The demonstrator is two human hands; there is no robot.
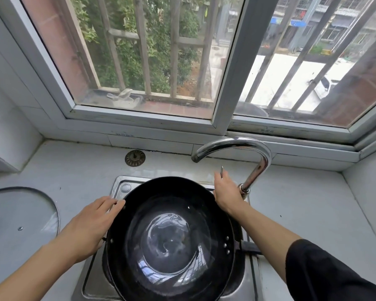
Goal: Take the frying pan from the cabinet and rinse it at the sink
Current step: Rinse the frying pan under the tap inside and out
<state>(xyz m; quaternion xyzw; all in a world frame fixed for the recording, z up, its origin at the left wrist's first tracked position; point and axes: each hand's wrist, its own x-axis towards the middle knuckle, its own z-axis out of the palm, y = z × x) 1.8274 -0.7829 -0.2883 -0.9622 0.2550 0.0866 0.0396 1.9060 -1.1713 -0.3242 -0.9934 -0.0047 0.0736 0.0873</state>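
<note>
Head view: the frying pan point(172, 237) sits in the sink point(100, 279), a shallow pool of water in its bowl. The left hand point(89, 224) rests on the rim, fingers point(109, 203) straight. The right hand point(226, 194) reaches the tap point(256, 166) lever; I cannot tell its grip. No water runs from the spout. Best to steady the rim, then swirl and tip gently so nothing slops onto the worktop point(302, 213).

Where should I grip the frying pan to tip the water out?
Take the frying pan by its dark handle, which sticks out from the riveted right rim over the sink edge. Come from the right with the right hand; the left hand already steadies the left rim.
</note>
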